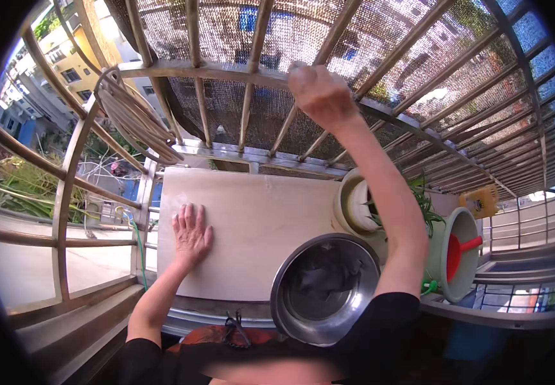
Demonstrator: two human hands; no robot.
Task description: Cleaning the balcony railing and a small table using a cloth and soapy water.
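My left hand (192,234) rests palm down, fingers apart, on the left part of a pale flat board (253,231). Raised ahead of me, my right hand (319,94) is blurred and curled over the horizontal metal rail (219,73) of a window cage. Whether a cloth is also inside that fist cannot be made out. A stainless steel basin (325,288) sits tilted at the board's near right edge, close to my body, with something dark in it, perhaps water or cloth.
Right of the board stand a pale round pot (349,202), a leafy plant (422,202) and a light green bucket (470,269) with a red plastic dipper (455,255). A coiled cable (133,115) hangs at the left corner. Dark mesh (219,106) lines the bars.
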